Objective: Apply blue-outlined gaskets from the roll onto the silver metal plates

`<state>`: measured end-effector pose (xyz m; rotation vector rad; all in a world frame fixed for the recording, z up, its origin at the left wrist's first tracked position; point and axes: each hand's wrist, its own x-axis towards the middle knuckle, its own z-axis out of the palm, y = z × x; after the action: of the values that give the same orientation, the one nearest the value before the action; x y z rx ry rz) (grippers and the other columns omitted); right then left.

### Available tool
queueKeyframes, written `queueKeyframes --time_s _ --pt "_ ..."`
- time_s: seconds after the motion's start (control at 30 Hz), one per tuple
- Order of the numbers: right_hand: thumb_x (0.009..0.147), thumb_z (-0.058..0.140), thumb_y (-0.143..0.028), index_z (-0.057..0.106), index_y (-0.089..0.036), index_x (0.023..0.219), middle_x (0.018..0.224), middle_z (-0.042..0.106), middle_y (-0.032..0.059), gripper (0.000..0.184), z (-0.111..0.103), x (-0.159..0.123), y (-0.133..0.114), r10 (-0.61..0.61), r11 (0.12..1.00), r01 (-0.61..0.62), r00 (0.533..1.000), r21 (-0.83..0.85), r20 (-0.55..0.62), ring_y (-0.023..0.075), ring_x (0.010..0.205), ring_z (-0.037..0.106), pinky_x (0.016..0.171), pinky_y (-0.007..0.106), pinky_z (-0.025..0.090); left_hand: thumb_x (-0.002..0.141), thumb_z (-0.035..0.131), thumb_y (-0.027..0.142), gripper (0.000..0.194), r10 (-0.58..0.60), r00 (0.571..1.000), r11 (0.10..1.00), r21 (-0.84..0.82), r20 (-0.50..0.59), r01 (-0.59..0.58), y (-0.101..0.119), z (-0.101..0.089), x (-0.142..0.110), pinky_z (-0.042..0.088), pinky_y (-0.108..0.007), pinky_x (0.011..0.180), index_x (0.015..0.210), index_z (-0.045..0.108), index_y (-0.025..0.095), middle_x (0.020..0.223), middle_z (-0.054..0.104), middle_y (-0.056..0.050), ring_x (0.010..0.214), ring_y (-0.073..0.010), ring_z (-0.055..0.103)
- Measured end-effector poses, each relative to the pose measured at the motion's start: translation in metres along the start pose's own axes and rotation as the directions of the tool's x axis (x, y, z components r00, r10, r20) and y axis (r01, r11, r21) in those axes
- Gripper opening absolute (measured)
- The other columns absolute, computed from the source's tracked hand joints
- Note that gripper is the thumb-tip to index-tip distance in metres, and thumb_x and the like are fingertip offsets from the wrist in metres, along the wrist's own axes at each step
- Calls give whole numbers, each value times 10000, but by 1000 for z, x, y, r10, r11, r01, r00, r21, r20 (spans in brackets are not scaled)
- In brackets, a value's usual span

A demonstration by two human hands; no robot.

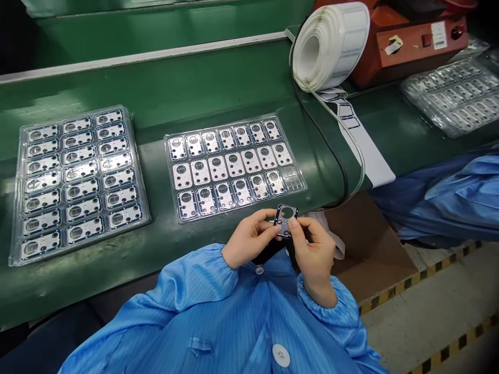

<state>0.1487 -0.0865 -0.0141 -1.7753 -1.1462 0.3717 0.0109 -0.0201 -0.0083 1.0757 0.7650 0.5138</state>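
pinched narrow between the fingers of the left hand (pixel 247 240) and right hand (pixel 315 249), a small plate (pixel 286 226) with a round opening is held at the near edge of a green bench (pixel 156 241), a clear tray (pixel 293 179) of similar plates lying beyond. a loaded tray (pixel 17 223) rests at left; a white label roll (pixel 345 47) stands far and right.
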Motion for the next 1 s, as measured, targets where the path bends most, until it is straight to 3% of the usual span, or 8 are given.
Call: queueKeyframes --time_s 0.17,0.37,0.57,0.87,0.93,1.0 --pt "895 609 -417 637 -186 733 649 619 -6 284 -1 -1 2 41 998 -42 999 49 21 129 587 547 549 257 439 891 632 372 414 1 1000 1000 5 24 -2 2 0 -1 472 -226 594 1227 578 136 720 671 -24 735 -162 675" --pt "906 612 -369 619 -193 726 623 574 -26 252 -6 -6 -3 31 995 -42 994 96 109 112 563 505 546 248 412 872 649 389 334 120 989 990 79 -81 -114 8 2 -2 536 -286 795 1094 684 141 1024 734 -91 931 -191 668" --pt "934 562 -364 598 -196 710 611 538 -29 282 -7 -7 -5 0 987 -34 978 156 208 116 560 486 544 258 388 916 561 423 325 122 984 979 180 -132 -97 11 -1 -3 535 -279 742 917 749 158 925 754 -70 876 -194 677" --pt "926 544 -322 559 -209 684 618 538 -33 269 -1 -2 -4 -64 988 51 994 146 90 118 571 480 543 256 388 921 541 354 279 134 989 967 225 -61 -117 14 4 -7 514 -282 774 891 722 144 871 731 -63 855 -186 659" --pt "922 537 -302 525 -214 673 615 520 -37 264 0 -2 -6 -106 986 92 990 141 96 116 564 466 537 255 383 911 560 376 279 121 992 975 193 -42 -111 16 3 -9 510 -275 750 964 703 143 871 720 -61 824 -175 648" --pt "923 528 -289 510 -216 666 606 509 -40 268 2 -2 -9 -152 979 130 979 160 134 112 548 456 524 252 376 900 575 400 277 125 991 970 215 -44 -113 21 1 -12 490 -260 701 913 685 146 822 699 -48 762 -156 622"
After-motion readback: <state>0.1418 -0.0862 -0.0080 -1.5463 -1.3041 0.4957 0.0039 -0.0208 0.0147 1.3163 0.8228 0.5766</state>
